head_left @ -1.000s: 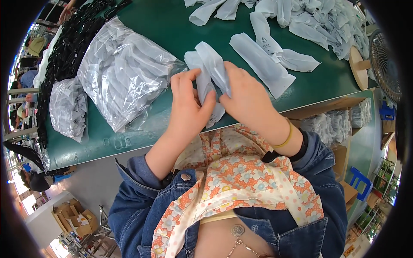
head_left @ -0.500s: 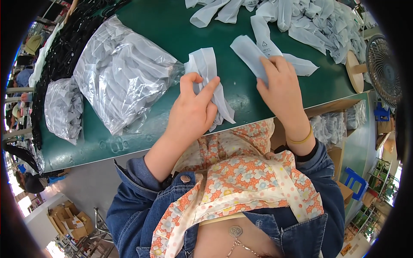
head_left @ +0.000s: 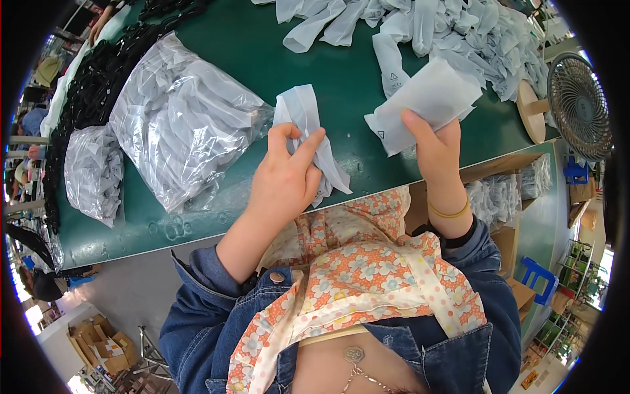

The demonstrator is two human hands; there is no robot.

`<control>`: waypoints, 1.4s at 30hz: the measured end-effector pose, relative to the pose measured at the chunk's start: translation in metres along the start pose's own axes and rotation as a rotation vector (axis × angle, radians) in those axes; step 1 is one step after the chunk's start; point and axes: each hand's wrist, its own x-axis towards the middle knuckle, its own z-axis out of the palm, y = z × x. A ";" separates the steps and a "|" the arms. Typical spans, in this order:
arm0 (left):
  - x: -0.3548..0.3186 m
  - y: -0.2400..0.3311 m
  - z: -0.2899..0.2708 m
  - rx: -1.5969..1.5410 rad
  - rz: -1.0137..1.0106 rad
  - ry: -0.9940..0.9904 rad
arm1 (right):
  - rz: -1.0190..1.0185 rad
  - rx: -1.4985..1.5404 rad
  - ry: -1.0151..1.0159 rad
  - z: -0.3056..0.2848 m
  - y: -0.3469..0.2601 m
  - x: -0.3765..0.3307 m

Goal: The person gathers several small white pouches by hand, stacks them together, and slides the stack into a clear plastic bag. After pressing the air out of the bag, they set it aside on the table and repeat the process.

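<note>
My right hand [head_left: 438, 146] holds a frosted plastic bag [head_left: 420, 98] above the green table, thumb on its near face and fingers hidden behind it. A small dark triangle mark shows at the bag's lower left corner. At the table's near edge my left hand [head_left: 283, 172] is closed on a few narrow frosted bags [head_left: 298, 102], which lie partly under its fingers. A large clear sack [head_left: 187, 121] full of similar pale bags stands left of that hand. Another heap of loose frosted bags [head_left: 485, 49] covers the far right of the table.
A smaller clear sack [head_left: 95, 174] sits at the left, beside a long pile of black straps or cords [head_left: 98, 82]. At the right edge stands a fan [head_left: 581, 105] by a round wooden piece [head_left: 530, 111]. An open carton [head_left: 508, 246] with wrapped bundles is below the table edge.
My right hand has lifted the bag and turned it, so its broad face now shows. The left hand has stayed on the narrow bags, nearly unmoved.
</note>
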 end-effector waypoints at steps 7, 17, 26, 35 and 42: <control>0.001 0.000 0.002 0.018 -0.004 -0.003 | 0.246 -0.171 -0.078 0.010 -0.015 0.014; 0.003 0.000 0.005 0.019 -0.008 0.022 | 0.167 -0.961 -0.403 0.034 -0.011 0.015; 0.011 0.013 -0.003 0.183 -0.042 -0.120 | -0.179 -0.497 -0.544 0.026 0.014 0.023; 0.009 0.005 0.000 0.149 0.011 -0.069 | 0.269 -1.093 -0.123 -0.009 0.039 0.105; 0.006 0.006 -0.001 0.127 0.014 -0.052 | 0.089 -0.881 -0.374 0.031 0.006 0.030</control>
